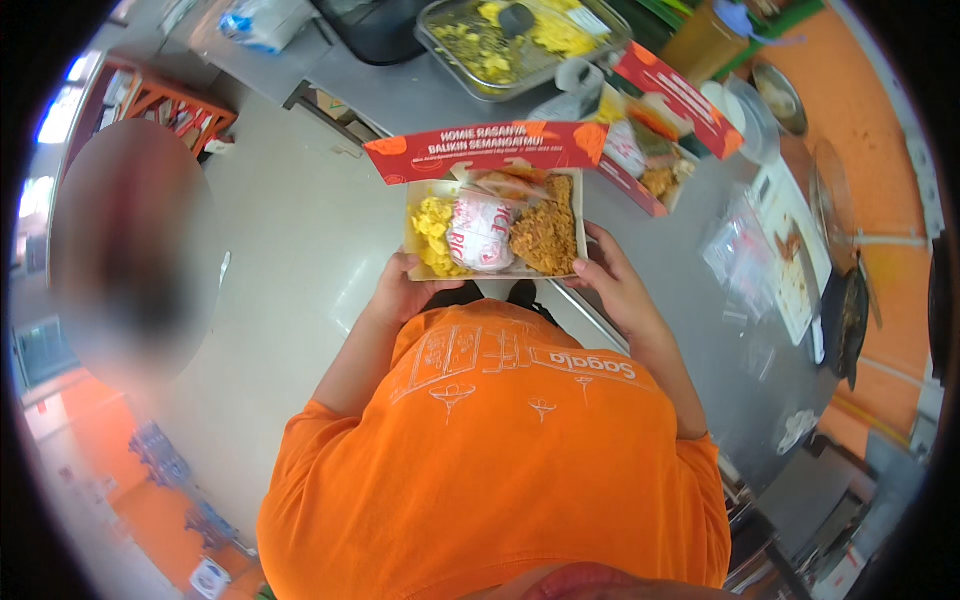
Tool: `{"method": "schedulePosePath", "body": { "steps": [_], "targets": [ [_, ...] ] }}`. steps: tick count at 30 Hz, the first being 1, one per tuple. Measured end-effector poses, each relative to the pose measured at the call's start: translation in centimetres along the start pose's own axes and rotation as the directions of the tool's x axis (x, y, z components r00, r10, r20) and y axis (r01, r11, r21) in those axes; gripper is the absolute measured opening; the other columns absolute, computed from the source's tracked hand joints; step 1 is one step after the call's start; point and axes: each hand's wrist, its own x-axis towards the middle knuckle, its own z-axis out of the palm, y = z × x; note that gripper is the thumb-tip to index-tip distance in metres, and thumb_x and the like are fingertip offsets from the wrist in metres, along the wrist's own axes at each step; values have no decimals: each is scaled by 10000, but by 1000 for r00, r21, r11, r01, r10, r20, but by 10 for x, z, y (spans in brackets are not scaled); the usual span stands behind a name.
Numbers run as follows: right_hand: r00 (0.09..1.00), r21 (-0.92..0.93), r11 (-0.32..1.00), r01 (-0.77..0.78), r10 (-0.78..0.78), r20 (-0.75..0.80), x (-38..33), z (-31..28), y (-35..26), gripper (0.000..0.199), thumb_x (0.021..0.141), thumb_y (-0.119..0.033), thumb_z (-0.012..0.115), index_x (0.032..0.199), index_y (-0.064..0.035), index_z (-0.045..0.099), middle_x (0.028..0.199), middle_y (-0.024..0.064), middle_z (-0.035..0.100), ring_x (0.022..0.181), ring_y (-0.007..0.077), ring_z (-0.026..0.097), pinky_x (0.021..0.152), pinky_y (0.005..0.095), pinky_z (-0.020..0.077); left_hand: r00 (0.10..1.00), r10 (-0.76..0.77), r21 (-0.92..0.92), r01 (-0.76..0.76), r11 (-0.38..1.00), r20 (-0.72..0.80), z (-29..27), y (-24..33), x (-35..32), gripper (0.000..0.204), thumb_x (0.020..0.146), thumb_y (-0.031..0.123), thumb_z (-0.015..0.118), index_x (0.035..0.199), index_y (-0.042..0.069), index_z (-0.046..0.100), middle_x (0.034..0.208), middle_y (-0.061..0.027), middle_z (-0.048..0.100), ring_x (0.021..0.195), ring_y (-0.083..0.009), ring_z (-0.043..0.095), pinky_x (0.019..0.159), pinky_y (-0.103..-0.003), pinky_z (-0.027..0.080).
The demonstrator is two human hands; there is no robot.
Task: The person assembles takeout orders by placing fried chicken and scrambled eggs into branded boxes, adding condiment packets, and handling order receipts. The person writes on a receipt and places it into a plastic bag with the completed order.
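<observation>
Both my hands hold up an open cardboard meal box (485, 152) with a red flap, just in front of my body. My left hand (402, 290) grips its near left corner, and my right hand (612, 275) grips the near right corner with the thumb on the edge. Inside lie yellow scrambled egg (435, 236) at the left, a paper-wrapped round bundle (482, 232) in the middle and a piece of fried chicken (546, 235) at the right. A small flat packet (510, 186) rests behind the bundle. The fingers under the box are mostly hidden.
Another filled meal box (645, 165) stands on the grey counter (665, 260) to the right. Behind it are a metal tray (480, 88) of scrambled egg and a sauce bottle (705, 40). A knife (812, 290) lies by a white cutting board (785, 245). A blurred figure (135, 250) is at the left.
</observation>
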Motion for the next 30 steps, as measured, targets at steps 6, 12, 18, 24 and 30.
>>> {"method": "schedulePosePath", "body": {
  "steps": [6, 12, 18, 24, 30],
  "targets": [
    [974, -233, 947, 220, -224, 7, 58, 34, -51, 565, 922, -283, 588, 1379, -32, 372, 1204, 117, 518, 1051, 206, 553, 869, 335, 455, 965, 236, -116, -249, 962, -113, -29, 61, -33, 720, 736, 342, 529, 1374, 58, 353, 1295, -147, 502, 1124, -340, 543, 881, -492, 511],
    [710, -938, -326, -116, -687, 151, 159, -3, -104, 463, 838, -156, 577, 1293, -135, 496, 1306, 125, 477, 1177, 284, 491, 948, 435, 412, 920, 376, -209, -391, 896, -112, -78, 142, -71, 695, 778, 357, 527, 1378, 59, 343, 1276, -169, 516, 1073, -343, 589, 793, -453, 582],
    [880, -852, -471, -230, -474, 24, 201, 2, -121, 334, 852, -90, 480, 1165, -148, 582, 1330, 97, 466, 1262, 255, 424, 1026, 485, 343, 887, 440, -227, -461, 858, -139, -135, 226, -136, 702, 787, 370, 515, 1387, 60, 324, 1268, -191, 514, 1054, -362, 599, 763, -459, 596],
    [896, -804, -505, -314, -437, -76, 198, -2, -110, 268, 854, -119, 496, 1087, -132, 626, 1317, 75, 482, 1216, 245, 460, 1026, 471, 350, 879, 473, -290, -469, 834, -63, -174, 259, -165, 694, 796, 376, 500, 1391, 65, 324, 1317, -194, 472, 1087, -361, 577, 771, -476, 585],
    [868, -802, -481, -355, -487, -92, 199, -8, -99, 267, 857, -126, 500, 1075, -120, 653, 1316, 100, 510, 1221, 282, 474, 1061, 452, 330, 874, 478, -275, -484, 831, -92, -208, 271, -177, 694, 831, 417, 549, 1421, 123, 334, 1415, -96, 406, 1267, -292, 416, 943, -488, 430]
  ]
}}
